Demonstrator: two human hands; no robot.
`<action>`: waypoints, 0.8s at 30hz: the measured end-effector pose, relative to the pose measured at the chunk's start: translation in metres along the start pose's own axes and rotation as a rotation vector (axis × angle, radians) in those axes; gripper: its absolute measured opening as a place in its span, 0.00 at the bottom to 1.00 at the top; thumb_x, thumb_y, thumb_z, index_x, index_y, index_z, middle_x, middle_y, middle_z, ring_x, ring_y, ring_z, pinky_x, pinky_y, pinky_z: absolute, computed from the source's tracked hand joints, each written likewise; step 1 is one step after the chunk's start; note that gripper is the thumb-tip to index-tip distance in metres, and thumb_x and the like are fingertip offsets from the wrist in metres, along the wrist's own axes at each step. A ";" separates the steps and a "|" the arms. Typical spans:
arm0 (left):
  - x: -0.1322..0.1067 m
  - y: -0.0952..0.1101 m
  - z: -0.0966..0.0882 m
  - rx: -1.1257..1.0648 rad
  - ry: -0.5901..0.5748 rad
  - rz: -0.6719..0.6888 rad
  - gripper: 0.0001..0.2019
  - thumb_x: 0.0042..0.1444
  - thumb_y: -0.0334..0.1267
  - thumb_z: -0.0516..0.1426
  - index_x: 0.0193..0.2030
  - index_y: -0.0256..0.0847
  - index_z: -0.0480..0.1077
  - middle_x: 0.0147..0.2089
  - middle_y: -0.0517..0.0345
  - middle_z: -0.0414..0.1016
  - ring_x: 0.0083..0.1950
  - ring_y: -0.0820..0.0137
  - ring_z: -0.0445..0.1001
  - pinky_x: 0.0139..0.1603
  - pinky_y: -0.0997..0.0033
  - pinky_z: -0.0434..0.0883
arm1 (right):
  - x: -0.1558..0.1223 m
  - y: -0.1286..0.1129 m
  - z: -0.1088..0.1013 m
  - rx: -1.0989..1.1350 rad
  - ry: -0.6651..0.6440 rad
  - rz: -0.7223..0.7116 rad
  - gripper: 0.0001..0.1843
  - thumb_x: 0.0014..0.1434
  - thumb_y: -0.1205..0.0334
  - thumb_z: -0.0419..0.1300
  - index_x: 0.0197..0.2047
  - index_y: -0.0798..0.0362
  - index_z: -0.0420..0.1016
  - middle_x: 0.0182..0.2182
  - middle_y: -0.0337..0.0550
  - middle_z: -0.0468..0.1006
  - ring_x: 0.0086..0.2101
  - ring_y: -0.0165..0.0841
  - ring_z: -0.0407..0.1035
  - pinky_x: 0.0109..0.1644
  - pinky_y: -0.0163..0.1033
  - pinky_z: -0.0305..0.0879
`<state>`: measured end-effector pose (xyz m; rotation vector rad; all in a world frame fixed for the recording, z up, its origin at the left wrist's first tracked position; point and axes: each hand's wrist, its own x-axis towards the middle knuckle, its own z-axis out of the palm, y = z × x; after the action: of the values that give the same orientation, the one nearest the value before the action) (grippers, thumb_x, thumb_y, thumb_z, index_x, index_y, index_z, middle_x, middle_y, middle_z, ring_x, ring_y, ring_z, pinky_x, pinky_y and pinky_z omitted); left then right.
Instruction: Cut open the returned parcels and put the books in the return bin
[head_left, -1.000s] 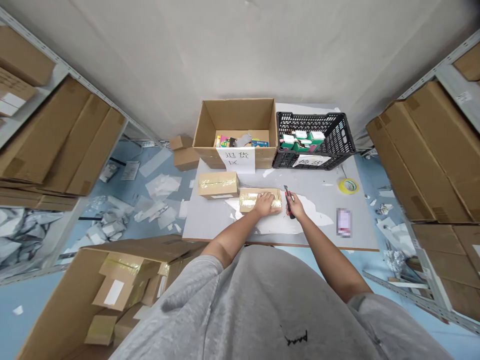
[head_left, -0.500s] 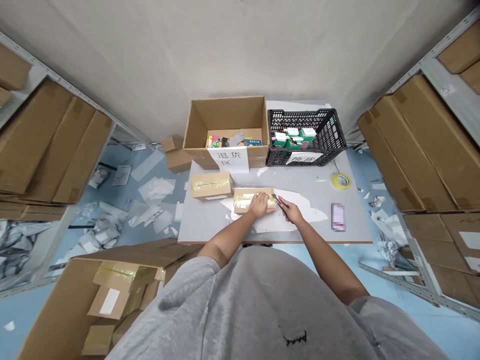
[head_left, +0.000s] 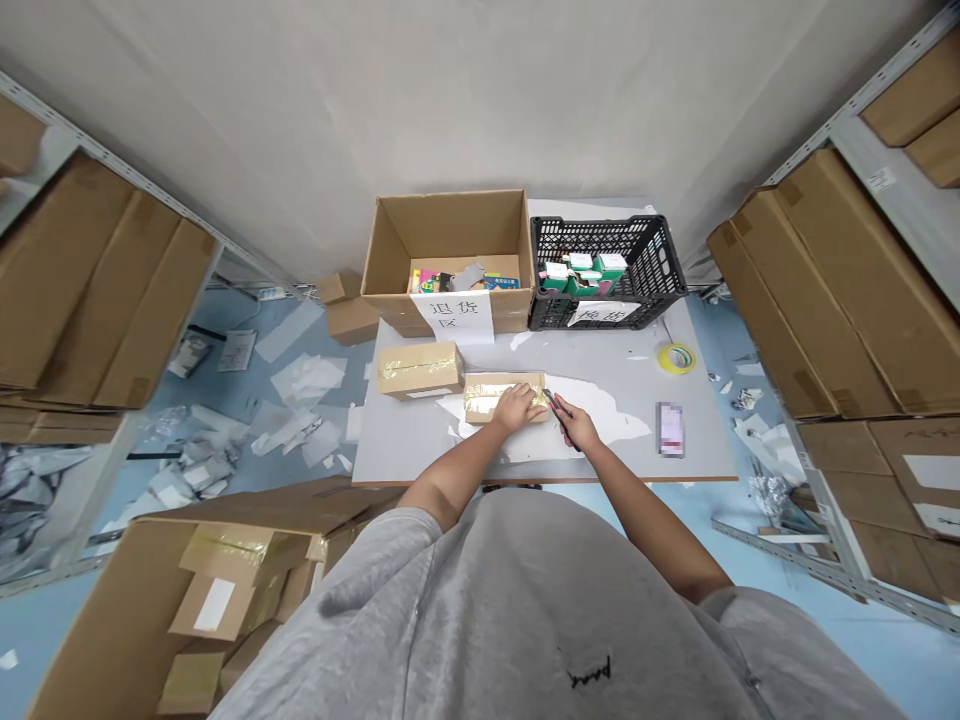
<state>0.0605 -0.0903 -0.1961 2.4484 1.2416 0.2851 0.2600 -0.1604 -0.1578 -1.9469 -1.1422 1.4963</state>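
A small taped cardboard parcel (head_left: 491, 392) lies on the grey table (head_left: 420, 440). My left hand (head_left: 515, 406) presses flat on its right part, fingers spread over the top. My right hand (head_left: 576, 425) is closed round a red and black utility knife (head_left: 556, 403), whose tip touches the parcel's right end. A second taped parcel (head_left: 418, 368) lies just to the left, apart from both hands.
At the table's back stand an open cardboard box (head_left: 450, 260) with a paper label and a black plastic crate (head_left: 604, 272) holding small cartons. A yellow tape roll (head_left: 677, 357) and a phone (head_left: 670, 429) lie at the right. A large box of parcels (head_left: 187, 590) stands at my lower left. Shelves flank both sides.
My right hand has brought the knife leftwards from beside the parcel to its right end. My left hand has stayed on the parcel. The view shifted slightly.
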 end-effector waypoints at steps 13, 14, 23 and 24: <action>-0.002 0.002 0.003 -0.003 0.036 -0.007 0.20 0.71 0.57 0.54 0.44 0.42 0.75 0.48 0.49 0.73 0.54 0.58 0.69 0.55 0.59 0.66 | -0.006 0.011 0.003 -0.060 -0.012 -0.046 0.31 0.72 0.52 0.52 0.75 0.45 0.64 0.18 0.27 0.68 0.13 0.26 0.63 0.18 0.29 0.59; -0.001 0.002 0.004 -0.009 0.037 -0.022 0.20 0.70 0.57 0.55 0.44 0.42 0.75 0.48 0.49 0.73 0.54 0.58 0.69 0.55 0.59 0.66 | -0.010 0.014 0.004 -0.066 -0.020 -0.042 0.31 0.72 0.52 0.52 0.75 0.45 0.64 0.18 0.27 0.69 0.13 0.27 0.63 0.18 0.29 0.59; -0.005 0.005 0.000 -0.110 0.118 -0.114 0.17 0.67 0.53 0.59 0.53 0.43 0.73 0.54 0.47 0.72 0.58 0.56 0.68 0.60 0.57 0.67 | -0.020 0.049 -0.008 -0.154 0.164 -0.050 0.33 0.75 0.47 0.45 0.79 0.40 0.53 0.27 0.31 0.75 0.19 0.28 0.69 0.31 0.33 0.70; -0.005 0.005 -0.002 -0.117 0.141 -0.143 0.15 0.68 0.51 0.58 0.54 0.44 0.73 0.55 0.48 0.72 0.59 0.56 0.68 0.61 0.56 0.66 | -0.014 0.052 -0.009 -0.202 0.181 -0.034 0.33 0.75 0.49 0.44 0.80 0.42 0.50 0.29 0.33 0.76 0.22 0.29 0.71 0.34 0.34 0.71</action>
<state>0.0602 -0.0963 -0.1922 2.2603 1.4091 0.4832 0.2856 -0.1999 -0.1851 -2.1344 -1.2790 1.1985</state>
